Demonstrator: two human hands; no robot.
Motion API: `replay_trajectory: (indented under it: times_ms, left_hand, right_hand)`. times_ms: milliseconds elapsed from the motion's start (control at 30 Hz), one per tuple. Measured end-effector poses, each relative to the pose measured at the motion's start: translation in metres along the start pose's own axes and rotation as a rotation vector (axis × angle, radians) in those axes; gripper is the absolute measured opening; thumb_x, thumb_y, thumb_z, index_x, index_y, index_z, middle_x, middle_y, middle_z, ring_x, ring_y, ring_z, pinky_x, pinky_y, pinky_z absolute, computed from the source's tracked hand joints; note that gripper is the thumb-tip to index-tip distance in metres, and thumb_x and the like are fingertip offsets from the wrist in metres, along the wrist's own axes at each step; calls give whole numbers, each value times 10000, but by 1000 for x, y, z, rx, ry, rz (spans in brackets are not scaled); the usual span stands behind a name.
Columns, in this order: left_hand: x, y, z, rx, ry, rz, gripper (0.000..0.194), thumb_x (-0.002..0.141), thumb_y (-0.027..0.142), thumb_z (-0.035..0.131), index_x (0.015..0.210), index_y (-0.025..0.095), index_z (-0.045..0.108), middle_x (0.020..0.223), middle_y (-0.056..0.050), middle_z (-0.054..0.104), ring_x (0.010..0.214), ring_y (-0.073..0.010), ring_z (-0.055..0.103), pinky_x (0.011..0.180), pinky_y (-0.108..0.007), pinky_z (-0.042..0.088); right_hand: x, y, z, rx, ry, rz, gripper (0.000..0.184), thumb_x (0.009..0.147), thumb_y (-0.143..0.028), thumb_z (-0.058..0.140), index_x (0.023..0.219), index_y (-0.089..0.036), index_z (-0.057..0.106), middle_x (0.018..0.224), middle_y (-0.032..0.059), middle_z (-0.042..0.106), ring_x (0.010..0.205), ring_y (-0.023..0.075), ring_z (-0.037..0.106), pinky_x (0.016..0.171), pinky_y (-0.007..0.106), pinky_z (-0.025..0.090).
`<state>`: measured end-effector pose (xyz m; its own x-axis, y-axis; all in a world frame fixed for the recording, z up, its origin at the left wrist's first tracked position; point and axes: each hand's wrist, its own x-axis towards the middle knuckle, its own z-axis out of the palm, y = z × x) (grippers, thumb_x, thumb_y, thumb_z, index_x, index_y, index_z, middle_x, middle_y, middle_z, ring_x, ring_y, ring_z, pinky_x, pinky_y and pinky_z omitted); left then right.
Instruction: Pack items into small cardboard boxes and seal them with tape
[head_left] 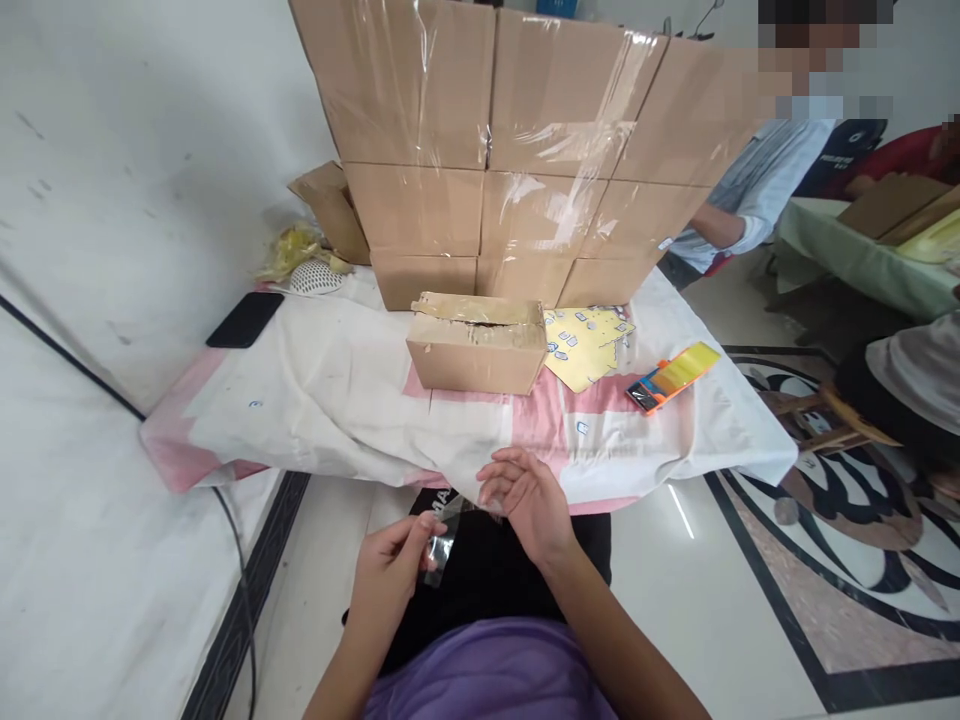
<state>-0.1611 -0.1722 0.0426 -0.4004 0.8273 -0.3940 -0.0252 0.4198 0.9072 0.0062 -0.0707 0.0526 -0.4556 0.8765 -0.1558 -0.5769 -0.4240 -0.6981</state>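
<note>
My left hand point(390, 565) pinches a small piece of shiny clear plastic point(439, 553) above my lap. Some reddish colour shows through or behind it; its exact kind is unclear. To the right and slightly higher is my right hand point(531, 505), palm turned inward, its loosely curled fingers apart and nothing visible in them. In front of both, on the table, a small cardboard box point(480, 360) has a torn, taped top edge. Beside it lies a yellow sheet point(589, 345) with several small bluish-white stickers or scraps on it.
A wall of stacked, taped cartons point(536, 215) rises behind the small box. An orange and yellow flat object point(673, 378) lies at right on the table cover point(322, 410). A black phone point(244, 320) is at left. Another person's arm point(720, 228) shows behind the cartons.
</note>
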Motion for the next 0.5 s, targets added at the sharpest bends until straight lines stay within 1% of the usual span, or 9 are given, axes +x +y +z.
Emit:
replay_trajectory:
  times_ms: [67, 100, 200, 267, 333, 400, 433, 500]
  left_hand:
    - [1, -2, -1, -13, -6, -16, 696, 735, 792, 629, 790, 111, 761, 485, 3, 548, 360, -75, 367, 394, -214, 261]
    - [1, -3, -2, -20, -7, -19, 676, 746, 772, 638, 801, 109, 761, 489, 2, 553, 362, -74, 368, 396, -214, 261]
    - [2, -7, -2, -39, -13, -14, 639, 777, 737, 643, 815, 110, 762, 498, 0, 563, 367, -70, 361, 397, -211, 253]
    - [3, -9, -1, -56, -28, -13, 634, 787, 734, 640, 817, 113, 763, 498, -1, 564, 367, -66, 354, 394, -206, 250]
    - [4, -9, -1, -76, -60, -12, 649, 775, 750, 647, 825, 114, 765, 504, -3, 574, 365, -61, 353, 386, -198, 248]
    - [3, -9, -2, -105, -115, 3, 678, 763, 774, 644, 849, 112, 766, 526, -13, 599, 367, -58, 365, 381, -192, 251]
    - [3, -10, -2, -122, -147, 19, 697, 766, 787, 631, 870, 111, 766, 545, -21, 618, 370, -59, 374, 382, -192, 259]
    - [2, -12, -3, -161, -207, 49, 740, 773, 818, 598, 923, 112, 763, 586, -38, 649, 386, -64, 393, 388, -192, 269]
  right_hand:
    - [3, -9, -5, -41, 44, -74, 150, 881, -323, 619, 928, -194, 679, 852, 63, 781, 691, 192, 724, 720, 320, 531]
    - [4, -13, -7, -64, 64, -110, 109, 857, -272, 621, 917, -202, 678, 843, 50, 781, 710, 192, 734, 727, 317, 537]
    - [5, -19, -13, -142, 98, -172, 110, 860, -243, 600, 940, -224, 673, 878, 34, 781, 814, 210, 760, 795, 352, 564]
    - [2, -17, -17, -217, 101, -201, 128, 868, -239, 616, 986, -236, 667, 951, 40, 782, 897, 230, 763, 854, 389, 568]
    - [-5, -8, -23, -323, 109, -245, 174, 864, -237, 655, 1038, -243, 662, 1082, 58, 767, 986, 247, 751, 873, 394, 565]
    - [-16, 7, -32, -444, 150, -264, 244, 873, -264, 683, 1114, -251, 650, 1248, 88, 712, 1073, 260, 727, 858, 381, 568]
    - [-22, 16, -37, -488, 172, -250, 273, 884, -294, 687, 1149, -251, 638, 1297, 103, 685, 1087, 264, 722, 835, 374, 574]
    - [-35, 35, -47, -533, 162, -154, 308, 902, -362, 681, 1178, -241, 616, 1268, 128, 687, 1003, 259, 742, 757, 363, 586]
